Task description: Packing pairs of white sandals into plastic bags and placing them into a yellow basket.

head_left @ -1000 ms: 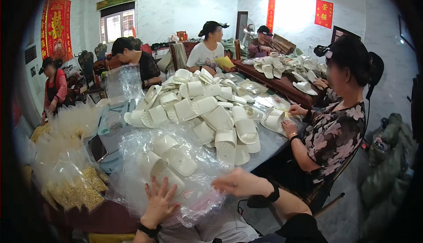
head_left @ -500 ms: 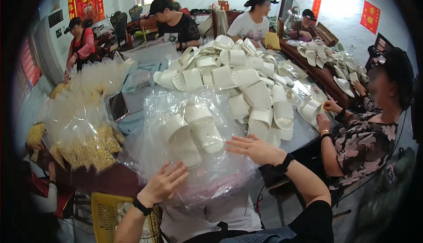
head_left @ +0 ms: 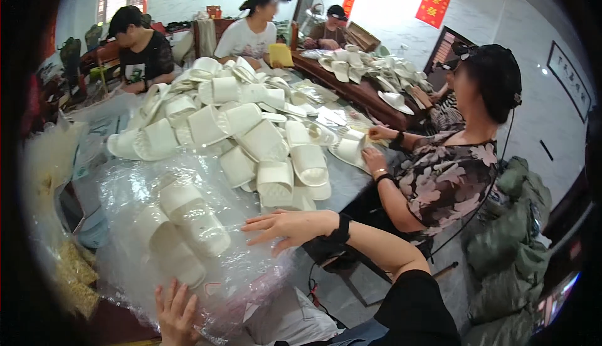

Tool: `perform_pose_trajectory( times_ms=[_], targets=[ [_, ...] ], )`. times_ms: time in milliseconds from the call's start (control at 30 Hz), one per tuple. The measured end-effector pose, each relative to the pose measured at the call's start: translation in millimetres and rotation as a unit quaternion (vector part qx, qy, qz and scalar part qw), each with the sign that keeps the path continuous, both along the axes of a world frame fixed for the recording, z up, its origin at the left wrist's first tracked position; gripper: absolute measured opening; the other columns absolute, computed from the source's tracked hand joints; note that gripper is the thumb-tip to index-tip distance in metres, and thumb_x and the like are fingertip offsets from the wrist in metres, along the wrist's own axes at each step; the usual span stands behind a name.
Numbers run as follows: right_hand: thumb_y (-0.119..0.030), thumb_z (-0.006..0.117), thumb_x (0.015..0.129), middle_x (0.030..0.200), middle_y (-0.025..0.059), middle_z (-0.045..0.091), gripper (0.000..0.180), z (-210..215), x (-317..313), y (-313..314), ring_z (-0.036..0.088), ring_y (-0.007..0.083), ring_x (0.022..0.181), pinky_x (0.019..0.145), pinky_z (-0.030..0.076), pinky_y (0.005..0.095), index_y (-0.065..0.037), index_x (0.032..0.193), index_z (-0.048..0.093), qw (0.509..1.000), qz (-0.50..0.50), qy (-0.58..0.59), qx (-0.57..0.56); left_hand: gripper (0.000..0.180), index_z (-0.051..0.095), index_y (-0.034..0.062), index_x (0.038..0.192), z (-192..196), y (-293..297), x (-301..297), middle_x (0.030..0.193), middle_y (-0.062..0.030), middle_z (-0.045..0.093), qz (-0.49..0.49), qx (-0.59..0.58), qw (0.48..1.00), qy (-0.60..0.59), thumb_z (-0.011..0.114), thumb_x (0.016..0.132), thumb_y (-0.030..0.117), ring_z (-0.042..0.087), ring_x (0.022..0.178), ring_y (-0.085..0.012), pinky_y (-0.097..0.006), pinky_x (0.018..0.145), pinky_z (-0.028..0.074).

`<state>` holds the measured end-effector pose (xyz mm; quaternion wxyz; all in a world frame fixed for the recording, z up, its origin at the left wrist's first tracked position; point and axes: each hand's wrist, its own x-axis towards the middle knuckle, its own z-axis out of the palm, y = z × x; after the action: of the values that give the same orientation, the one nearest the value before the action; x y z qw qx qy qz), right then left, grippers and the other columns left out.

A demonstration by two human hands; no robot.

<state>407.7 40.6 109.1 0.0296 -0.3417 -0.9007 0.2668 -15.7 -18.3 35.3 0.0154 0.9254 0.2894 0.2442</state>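
Observation:
A pair of white slide slippers lies among large clear plastic bags in front of me. The slippers look slightly hazy, and I cannot tell whether they are inside the top bag or on it. At the bags' near edge my left hand rests on the plastic with its fingers spread. My right hand hovers over or lightly touches the right side of the bags, fingers stretched out and holding nothing. Beyond the bags rises a big heap of white slippers.
A co-worker in a flowered top handles a slipper at the table's right. Several other people sit farther back beside a second slipper pile. Filled bags of yellow pieces stand at left. Green sacks lie at right.
My view has swung to the right, so everything sits farther left in it. Both hands stay open by the bags, and the pair of slippers keeps its place on the table.

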Motion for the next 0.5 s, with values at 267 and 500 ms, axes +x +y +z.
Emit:
perform_pose_trajectory(
  times_ms=[267,500],
  targets=[
    [-0.019,0.067,0.097,0.127,0.0099,0.069,0.023,2.2,-6.6,10.5,0.060,0.0278,0.120,0.098,0.048,0.0390,-0.004,0.115,0.072,0.966,-0.075,0.245,-0.023,0.026,0.069,0.0010,0.115,24.8,8.7,12.7,0.131,-0.0203,0.064,-0.004,-0.095,0.981,-0.168,0.053,0.100,0.014,0.056,0.129,-0.0405,-0.057,0.111,0.036],
    [-0.018,0.064,0.099,0.083,0.0087,0.071,0.017,-31.7,-34.3,20.8,0.071,0.0226,0.076,0.069,0.054,0.0343,-0.001,0.100,0.066,0.918,-0.305,0.227,-0.109,0.018,0.068,-0.0041,0.098,8.8,8.1,6.7,0.103,-0.0227,0.067,0.180,-0.177,0.944,-0.214,0.059,0.098,0.012,0.061,0.096,-0.0398,-0.049,0.087,0.047]
  ],
)
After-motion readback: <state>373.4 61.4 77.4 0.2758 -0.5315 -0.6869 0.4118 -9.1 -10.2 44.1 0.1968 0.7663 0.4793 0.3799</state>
